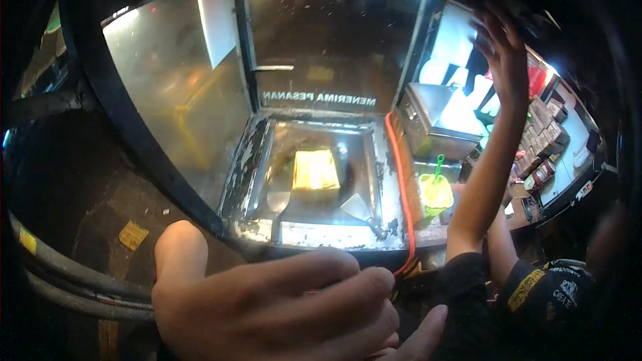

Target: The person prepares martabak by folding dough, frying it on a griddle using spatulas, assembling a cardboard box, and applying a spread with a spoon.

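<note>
Close to the camera, my left hand (281, 306) fills the lower middle of the view with its fingers curled and its thumb standing up on the left. Whether it holds anything is hidden. What looks like a digit of my right hand (433, 328) shows beside it; the remainder is out of sight. Beyond them lies a flat metal griddle (263, 168) bearing a yellow rectangular folded pastry (316, 169). Two metal spatulas rest on the griddle: one spatula (277, 201) at the front left, another spatula (357, 206) at the front right.
Glass panels (326, 35) surround the griddle. An orange hose (401, 175) runs along its right edge. Farther right are a green pitcher (435, 194), a metal box (436, 115) and stacked cartons (546, 133). A raised arm (484, 165), whose I cannot tell, and a co-worker (541, 286) occupy the right.
</note>
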Action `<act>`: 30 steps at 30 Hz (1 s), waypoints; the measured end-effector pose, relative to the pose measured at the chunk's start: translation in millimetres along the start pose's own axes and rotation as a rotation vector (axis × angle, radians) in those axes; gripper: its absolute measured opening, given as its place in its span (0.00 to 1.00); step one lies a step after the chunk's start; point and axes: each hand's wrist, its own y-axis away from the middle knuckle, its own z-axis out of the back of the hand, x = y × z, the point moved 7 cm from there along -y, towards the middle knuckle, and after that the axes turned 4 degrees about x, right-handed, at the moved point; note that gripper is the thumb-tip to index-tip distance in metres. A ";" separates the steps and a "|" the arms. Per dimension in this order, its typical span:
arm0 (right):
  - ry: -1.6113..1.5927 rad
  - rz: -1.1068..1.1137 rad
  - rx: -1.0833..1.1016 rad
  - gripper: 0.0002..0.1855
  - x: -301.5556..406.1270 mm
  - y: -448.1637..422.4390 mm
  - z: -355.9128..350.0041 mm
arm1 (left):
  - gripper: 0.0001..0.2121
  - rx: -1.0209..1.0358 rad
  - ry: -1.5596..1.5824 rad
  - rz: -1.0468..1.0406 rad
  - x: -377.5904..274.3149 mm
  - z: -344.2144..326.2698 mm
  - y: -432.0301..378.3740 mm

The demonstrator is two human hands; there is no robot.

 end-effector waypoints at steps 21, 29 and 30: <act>1.016 -0.989 0.437 0.30 -249.3 458.9 -129.9 | 0.24 0.342 0.161 1.715 102.4 -260.8 464.0; 1.042 -0.972 0.558 0.25 -276.7 474.0 -119.3 | 0.25 0.643 0.214 1.697 87.7 -316.6 485.6; 0.933 -1.003 0.525 0.24 -271.8 468.4 -123.9 | 0.24 0.637 0.192 1.712 89.4 -310.8 486.0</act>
